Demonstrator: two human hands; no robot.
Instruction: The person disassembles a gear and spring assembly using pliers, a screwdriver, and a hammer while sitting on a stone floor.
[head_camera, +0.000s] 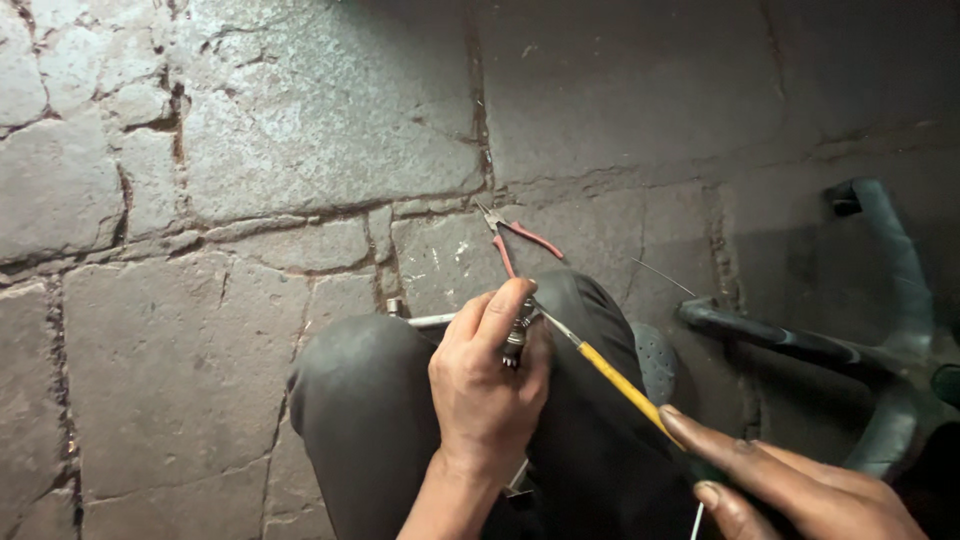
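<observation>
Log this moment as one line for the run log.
left hand: grips small metal part | right hand: holds yellow screwdriver, tip at part | floor: red pliers

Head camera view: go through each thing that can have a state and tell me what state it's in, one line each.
Left hand: closed around a small metal part, over the knee.
Small metal part: gripped, screwdriver tip against it.
Right hand: holding the screwdriver's handle end.
Yellow-shafted screwdriver: held, angled up-left.
Red-handled pliers: lying on the stone floor, handles spread, untouched.
Black handlebar: resting on the floor, untouched.

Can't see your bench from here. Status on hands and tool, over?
Left hand shut on small metal fitting. Right hand shut on yellow screwdriver, tip at fitting. Red pliers lie beyond, clear.
</observation>
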